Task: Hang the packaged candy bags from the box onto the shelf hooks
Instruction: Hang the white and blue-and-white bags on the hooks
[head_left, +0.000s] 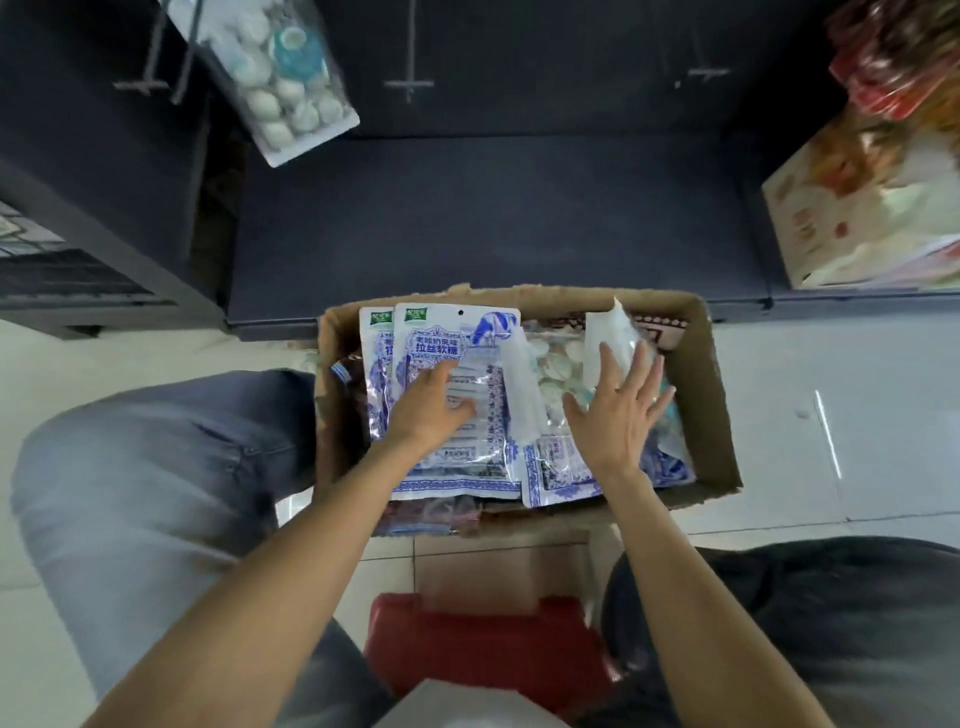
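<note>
Both hands in the cardboard box (719, 415) on the floor, gripping nothing: left hand (434, 410) flat on top blue-white candy bag (457, 395) at left side, right hand (621, 410) spread over clear bags at right; light, floppy, slick film; best pinched at stiff header by hang hole (460, 313).

One open brown cardboard box (711, 395) sits on the floor. Inside it, at least three flat blue-and-white printed candy bags (457, 332) show, plus one clear bag of pale round sweets (556, 374); more may lie underneath. Above the box, three metal shelf hooks (410, 78) jut out, and one clear hanging bag of white sweets (280, 78).
</note>
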